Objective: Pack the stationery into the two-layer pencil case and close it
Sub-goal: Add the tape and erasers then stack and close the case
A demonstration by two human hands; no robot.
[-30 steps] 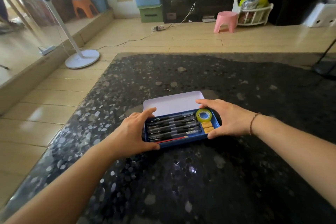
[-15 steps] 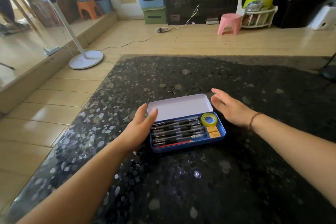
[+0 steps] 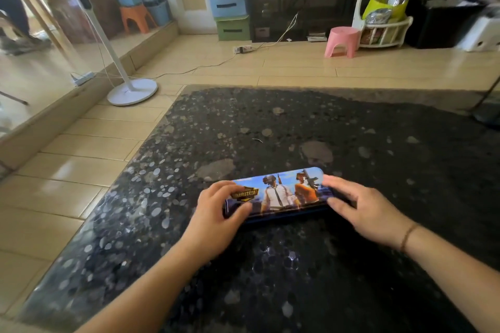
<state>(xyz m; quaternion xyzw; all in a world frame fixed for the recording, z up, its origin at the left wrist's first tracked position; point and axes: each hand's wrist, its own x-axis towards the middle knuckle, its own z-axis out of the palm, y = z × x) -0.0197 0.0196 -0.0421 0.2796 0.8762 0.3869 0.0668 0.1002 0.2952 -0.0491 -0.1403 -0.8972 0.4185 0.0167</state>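
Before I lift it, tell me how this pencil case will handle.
The pencil case looks like a rigid tin, so it probably won't flex. Its glossy printed lid may be slippery. Flat and low on the table, it should slide rather than tip or roll.

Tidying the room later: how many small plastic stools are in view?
2: an orange stool on the raised platform at left, a pink stool on the floor beside the white rack. Others may be hidden.

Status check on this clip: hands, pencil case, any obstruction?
Left hand and right hand grip the ends of the blue metal pencil case. Printed lid down over it. Nothing obstructing on the black speckled table.
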